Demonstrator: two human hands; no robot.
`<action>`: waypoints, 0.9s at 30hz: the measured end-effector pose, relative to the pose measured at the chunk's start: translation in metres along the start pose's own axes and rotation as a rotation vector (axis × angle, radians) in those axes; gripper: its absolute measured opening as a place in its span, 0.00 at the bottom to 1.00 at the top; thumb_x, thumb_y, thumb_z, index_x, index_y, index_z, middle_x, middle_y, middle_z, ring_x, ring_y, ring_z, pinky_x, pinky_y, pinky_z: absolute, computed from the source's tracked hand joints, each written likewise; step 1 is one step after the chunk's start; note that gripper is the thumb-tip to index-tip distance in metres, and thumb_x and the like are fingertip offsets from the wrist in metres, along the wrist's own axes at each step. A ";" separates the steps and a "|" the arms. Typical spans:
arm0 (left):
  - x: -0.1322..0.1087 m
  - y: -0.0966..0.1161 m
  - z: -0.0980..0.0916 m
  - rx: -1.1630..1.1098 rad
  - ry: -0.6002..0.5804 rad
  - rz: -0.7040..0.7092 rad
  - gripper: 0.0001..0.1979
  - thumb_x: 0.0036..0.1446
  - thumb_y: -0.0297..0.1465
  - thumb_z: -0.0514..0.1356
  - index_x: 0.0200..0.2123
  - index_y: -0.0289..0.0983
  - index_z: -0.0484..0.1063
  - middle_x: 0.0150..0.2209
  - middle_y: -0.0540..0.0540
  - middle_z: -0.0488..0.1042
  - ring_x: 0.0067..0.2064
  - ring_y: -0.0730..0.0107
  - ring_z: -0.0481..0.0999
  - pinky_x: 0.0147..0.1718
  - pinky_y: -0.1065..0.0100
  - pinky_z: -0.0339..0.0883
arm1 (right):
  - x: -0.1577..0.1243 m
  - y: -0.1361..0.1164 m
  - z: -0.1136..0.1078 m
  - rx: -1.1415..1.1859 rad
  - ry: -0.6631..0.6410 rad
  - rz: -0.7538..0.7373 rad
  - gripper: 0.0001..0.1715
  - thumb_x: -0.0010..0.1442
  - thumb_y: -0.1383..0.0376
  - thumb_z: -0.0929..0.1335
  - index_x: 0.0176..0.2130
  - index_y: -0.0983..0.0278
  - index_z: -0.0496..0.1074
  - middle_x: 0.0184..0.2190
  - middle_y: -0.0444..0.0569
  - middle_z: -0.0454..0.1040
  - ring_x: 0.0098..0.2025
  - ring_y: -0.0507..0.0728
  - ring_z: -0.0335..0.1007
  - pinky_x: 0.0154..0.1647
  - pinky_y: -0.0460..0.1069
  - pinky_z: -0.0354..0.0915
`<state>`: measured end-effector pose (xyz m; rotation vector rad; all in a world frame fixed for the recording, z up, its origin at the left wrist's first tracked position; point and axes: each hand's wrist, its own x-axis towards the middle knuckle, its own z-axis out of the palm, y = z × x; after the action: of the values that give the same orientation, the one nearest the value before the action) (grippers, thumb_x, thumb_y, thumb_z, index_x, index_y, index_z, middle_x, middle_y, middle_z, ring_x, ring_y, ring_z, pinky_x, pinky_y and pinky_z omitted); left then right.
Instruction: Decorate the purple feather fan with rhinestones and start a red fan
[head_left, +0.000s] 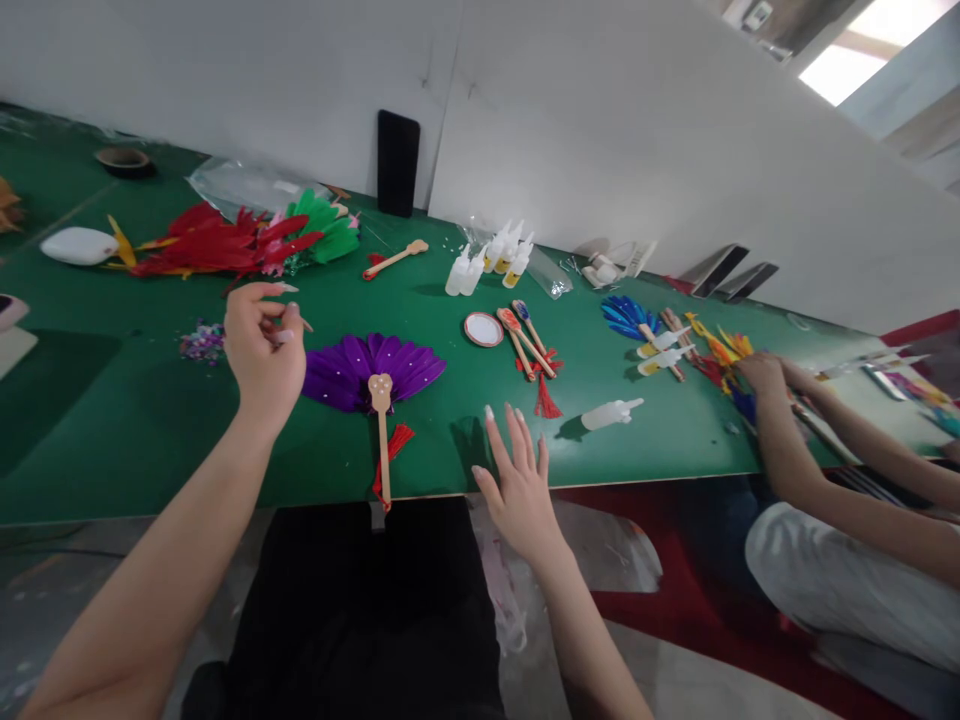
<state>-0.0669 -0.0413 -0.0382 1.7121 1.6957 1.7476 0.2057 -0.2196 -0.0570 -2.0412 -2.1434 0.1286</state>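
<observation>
A purple feather fan (405,365) dotted with small white beads lies at the near edge of the green table, its wooden handle (384,440) toward me and a red tassel (402,438) beside it. Just left of the fan, my left hand (264,345) is raised with curled fingers pinched together; what they hold, if anything, I cannot make out. A small pile of purple and pink bits (201,343) lies beside that hand. To the right of the fan, my right hand (519,480) hovers by the table edge, fingers spread and holding nothing. Nearest it lies a white glue bottle (607,414).
Behind are red feathers (206,245), green feathers (330,228), several upright glue bottles (495,258), a small white dish (483,329) and wooden fan handles (525,340). A black phone (397,162) leans on the wall. At right, a co-worker's hands (765,375) are among yellow feathers (724,345).
</observation>
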 end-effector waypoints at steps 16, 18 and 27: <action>0.000 0.005 -0.001 -0.035 -0.011 -0.010 0.13 0.54 0.21 0.57 0.44 0.34 0.65 0.26 0.53 0.67 0.22 0.79 0.62 0.24 0.73 0.55 | 0.006 -0.002 -0.001 -0.008 -0.027 -0.040 0.33 0.68 0.52 0.54 0.67 0.59 0.48 0.69 0.54 0.44 0.70 0.63 0.37 0.66 0.67 0.41; 0.001 0.004 -0.002 -0.037 -0.009 -0.012 0.14 0.54 0.21 0.57 0.44 0.35 0.65 0.26 0.54 0.67 0.22 0.79 0.62 0.24 0.73 0.54 | 0.007 -0.002 -0.001 -0.030 -0.066 -0.061 0.33 0.68 0.52 0.54 0.67 0.60 0.51 0.69 0.54 0.47 0.70 0.63 0.39 0.66 0.67 0.42; 0.002 0.003 -0.001 -0.058 0.010 -0.062 0.17 0.54 0.20 0.57 0.46 0.37 0.62 0.25 0.55 0.66 0.23 0.78 0.65 0.24 0.72 0.56 | 0.017 -0.001 -0.006 -0.048 0.021 -0.030 0.34 0.67 0.51 0.53 0.68 0.59 0.46 0.70 0.54 0.42 0.70 0.63 0.37 0.66 0.67 0.40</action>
<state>-0.0670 -0.0417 -0.0349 1.6123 1.6661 1.7628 0.2053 -0.2029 -0.0500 -2.0251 -2.1842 0.0518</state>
